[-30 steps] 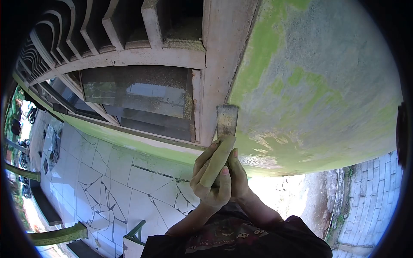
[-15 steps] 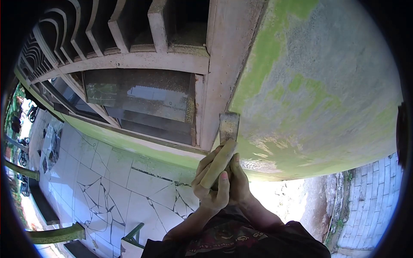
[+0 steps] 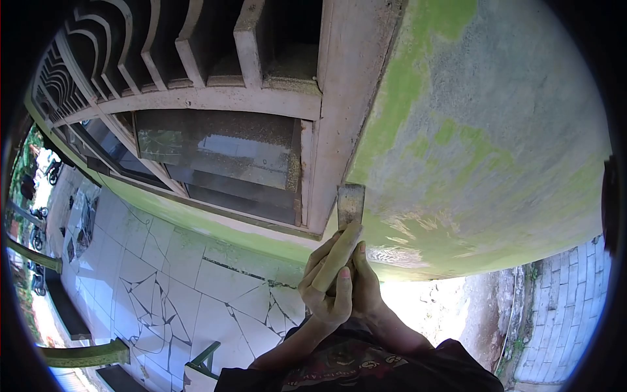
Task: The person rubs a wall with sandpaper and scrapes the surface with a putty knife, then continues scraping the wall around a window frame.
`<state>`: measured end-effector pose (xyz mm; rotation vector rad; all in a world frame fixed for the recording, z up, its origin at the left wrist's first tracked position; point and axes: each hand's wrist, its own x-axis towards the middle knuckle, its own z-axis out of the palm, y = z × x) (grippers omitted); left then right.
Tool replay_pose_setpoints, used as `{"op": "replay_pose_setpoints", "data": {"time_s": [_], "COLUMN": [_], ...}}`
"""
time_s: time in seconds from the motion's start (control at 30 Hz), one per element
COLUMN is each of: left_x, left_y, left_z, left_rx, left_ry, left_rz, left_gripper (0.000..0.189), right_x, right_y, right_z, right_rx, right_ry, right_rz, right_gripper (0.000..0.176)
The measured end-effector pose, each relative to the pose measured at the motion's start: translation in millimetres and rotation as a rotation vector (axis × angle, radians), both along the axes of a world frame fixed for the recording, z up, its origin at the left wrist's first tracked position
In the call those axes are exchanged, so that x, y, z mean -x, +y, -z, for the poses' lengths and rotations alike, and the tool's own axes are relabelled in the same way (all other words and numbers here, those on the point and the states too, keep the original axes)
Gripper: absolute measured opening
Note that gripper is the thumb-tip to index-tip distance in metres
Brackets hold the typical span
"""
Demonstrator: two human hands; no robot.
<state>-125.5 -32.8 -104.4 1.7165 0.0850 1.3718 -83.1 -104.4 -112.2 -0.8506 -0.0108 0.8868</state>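
Observation:
A paint scraper (image 3: 351,204) with a flat, stained metal blade and a thick, pale handle is held in both hands. My left hand (image 3: 326,291) is closed round the handle, its thumb pointing up along it. My right hand (image 3: 368,281) is closed against the handle from the other side, partly hidden behind it. The blade lies at the edge between the window frame (image 3: 326,157) and the green wall (image 3: 392,130). Whether the blade touches the wall is hard to tell. Green paint is patchy here, with grey surface (image 3: 496,85) showing through.
Slatted louvres (image 3: 251,49) and a window pane (image 3: 228,150) are on the left. Below lies a floor of cracked white tiles (image 3: 157,294), with a green metal piece (image 3: 204,360) near my body. Grey paving (image 3: 562,313) runs along the right.
The scraper and both hands have moved slightly down along the frame edge. My grip looks the same, and the view has shifted a little.

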Motion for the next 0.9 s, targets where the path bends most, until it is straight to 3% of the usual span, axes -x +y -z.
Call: {"op": "replay_pose_setpoints", "data": {"time_s": [0.1, 0.2, 0.23, 0.3, 0.37, 0.43, 0.47, 0.5, 0.57, 0.6, 0.7, 0.73, 0.87, 0.9], "left_x": [-8, 7, 9, 0, -1, -1, 2, 5, 2, -2, -9, -8, -13, -14], "left_y": [1, -5, -6, -3, -5, -1, -4, -9, -12, -11, -7, -3, 2, 7], "left_z": [7, -10, -12, -3, 8, 10, 16, 20, 30, 35, 49, 41, 41, 42], "left_rx": [0.121, 0.148, 0.168, 0.173, 0.221, 0.175, 0.208, 0.205, 0.224, 0.219, 0.251, 0.248, 0.250, 0.141], "left_ry": [-0.149, -0.034, 0.001, -0.039, -0.033, -0.063, -0.076, -0.081, 0.074, 0.058, -0.084, -0.068, -0.146, -0.088], "left_rz": [-0.001, -0.006, -0.012, -0.014, -0.016, -0.016, 0.019, 0.013, 0.050, 0.051, 0.066, 0.080, 0.116, 0.108], "left_gripper": [0.036, 0.031, 0.029, 0.029, 0.029, 0.032, 0.032, 0.032, 0.030, 0.030, 0.032, 0.033, 0.034, 0.036], "right_x": [-11, -16, -8, 2, -10, -17, -10, -3, 3, 6, 2, 5, 5, 3], "right_y": [-10, -9, -8, 0, -4, -4, -11, -13, -13, -2, -1, 2, 0, 1], "right_z": [21, 16, 6, -10, 24, 32, 26, 21, 17, 9, 14, 11, 20, 21], "right_rx": [-0.066, -0.668, -0.677, -0.012, 0.015, -0.474, -0.269, -0.271, 0.274, 0.352, 0.336, 0.367, 0.371, 0.364], "right_ry": [0.004, 0.107, 0.095, 0.029, 0.037, -0.023, -0.071, -0.075, -0.312, -0.454, -0.493, -0.653, -0.717, -0.666], "right_rz": [-0.087, -0.357, -0.360, -0.019, -0.022, -0.259, -0.199, -0.206, -0.029, 0.129, 0.115, 0.171, 0.183, 0.195], "right_gripper": [0.051, 0.050, 0.050, 0.050, 0.050, 0.052, 0.052, 0.052, 0.051, 0.054, 0.053, 0.051, 0.049, 0.049]}}
